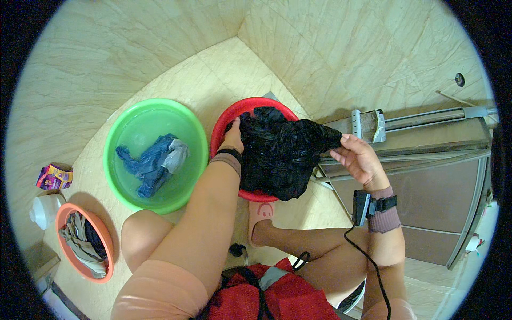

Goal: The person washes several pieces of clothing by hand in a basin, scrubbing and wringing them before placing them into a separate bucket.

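A wet-looking black garment [280, 152] fills the red plastic basin [226, 114] in front of me and hangs over its near right rim. My right hand [358, 158] pinches one end of the cloth between thumb and fingers, pulled out to the right past the rim. Inside the basin's left edge, my left hand [234, 136] lies against the black fabric; its fingertips are hidden in the cloth, so its grip does not show. Left of that basin stands a green basin [120, 184] of water, where a blue garment [154, 164] with a pale grey part lies.
An orange basin [110, 236] holding grey and dark clothes stands at lower left, near a white plastic container [46, 210] and a purple pouch [55, 177]. A squeeze mop [376, 125] and a metal-framed panel [432, 204] are at right. Tiled walls [160, 40] meet behind the basins.
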`<action>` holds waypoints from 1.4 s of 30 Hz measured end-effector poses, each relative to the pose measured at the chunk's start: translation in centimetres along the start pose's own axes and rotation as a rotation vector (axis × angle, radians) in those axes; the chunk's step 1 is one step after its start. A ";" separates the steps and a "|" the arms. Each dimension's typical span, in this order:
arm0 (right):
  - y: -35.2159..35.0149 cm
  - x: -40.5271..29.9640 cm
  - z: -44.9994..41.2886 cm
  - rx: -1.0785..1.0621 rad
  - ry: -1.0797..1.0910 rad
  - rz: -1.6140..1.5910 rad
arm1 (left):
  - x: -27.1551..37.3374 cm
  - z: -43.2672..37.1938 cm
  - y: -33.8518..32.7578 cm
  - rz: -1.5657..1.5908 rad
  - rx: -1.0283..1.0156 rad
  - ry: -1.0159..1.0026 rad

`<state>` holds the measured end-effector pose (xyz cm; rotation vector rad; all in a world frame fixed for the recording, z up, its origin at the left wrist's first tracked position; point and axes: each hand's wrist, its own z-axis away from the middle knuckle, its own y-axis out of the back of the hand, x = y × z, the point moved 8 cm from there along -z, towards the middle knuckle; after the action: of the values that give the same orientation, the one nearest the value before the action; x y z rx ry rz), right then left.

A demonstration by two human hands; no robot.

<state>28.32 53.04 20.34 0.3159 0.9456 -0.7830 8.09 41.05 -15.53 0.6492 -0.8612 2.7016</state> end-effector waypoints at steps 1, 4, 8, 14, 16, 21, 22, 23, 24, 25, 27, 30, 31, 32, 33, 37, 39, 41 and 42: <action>0.0 0.1 -0.1 -0.004 0.002 0.008 | 0.1 0.0 0.2 -0.003 -0.007 0.003; -1.1 0.0 0.0 -0.031 -0.003 0.035 | 1.0 0.2 1.6 -0.127 -0.012 -0.002; 0.1 -0.1 0.5 -0.016 0.006 0.082 | 2.2 4.3 -2.2 -1.429 -0.002 -0.238; -2.8 -0.6 0.2 -0.052 0.019 0.184 | 2.3 7.0 -3.5 -0.805 0.212 -0.457; -2.3 -0.3 -0.4 -0.062 0.008 0.199 | 1.7 12.1 -5.2 -0.102 0.244 -0.168; -0.6 0.2 -1.3 0.012 -0.039 0.269 | 0.6 16.1 -9.6 -0.001 0.150 -0.117; -2.1 0.3 -1.6 -0.015 -0.048 0.274 | 1.2 16.4 -9.6 -0.029 0.078 -0.156; -1.9 0.4 -1.6 -0.006 -0.060 0.275 | 1.9 18.8 -11.2 0.011 0.030 -0.135; -2.3 0.5 -2.0 0.034 -0.066 0.296 | 3.0 20.1 -11.4 0.010 0.005 -0.169; -1.8 0.5 -2.4 0.032 -0.063 0.300 | 3.7 21.2 -12.6 0.008 -0.039 -0.194; -0.5 0.8 -3.6 0.061 -0.083 0.311 | 5.2 23.6 -14.7 0.013 -0.125 -0.247; 0.4 1.5 -5.0 0.065 -0.101 0.383 | 7.6 27.0 -17.0 0.044 -0.232 -0.323; 0.2 1.9 -5.3 0.042 -0.126 0.439 | 8.2 27.8 -17.6 0.063 -0.277 -0.329; 0.2 2.1 -5.6 0.039 -0.127 0.439 | 8.8 28.4 -18.2 0.037 -0.316 -0.348; -0.5 2.0 -5.5 0.004 -0.114 0.432 | 9.0 28.7 -18.7 0.012 -0.355 -0.368; -2.9 0.8 -4.0 -0.020 0.006 0.543 | 7.3 28.3 -19.1 -0.120 -0.329 -0.322; -4.0 1.5 -3.5 -0.020 -0.110 0.485 | 6.4 27.1 -18.1 -0.192 -0.290 -0.327; -6.6 2.6 -2.7 -0.311 -0.165 0.403 | 5.6 24.3 -16.8 -0.524 -0.208 -0.514; -7.2 2.7 -2.1 -0.338 -0.183 0.461 | 5.2 23.2 -16.0 -0.601 -0.209 -0.517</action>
<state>22.78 48.00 17.54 0.1526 0.7747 -0.2188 16.95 40.50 11.77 1.3354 -0.8594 1.9060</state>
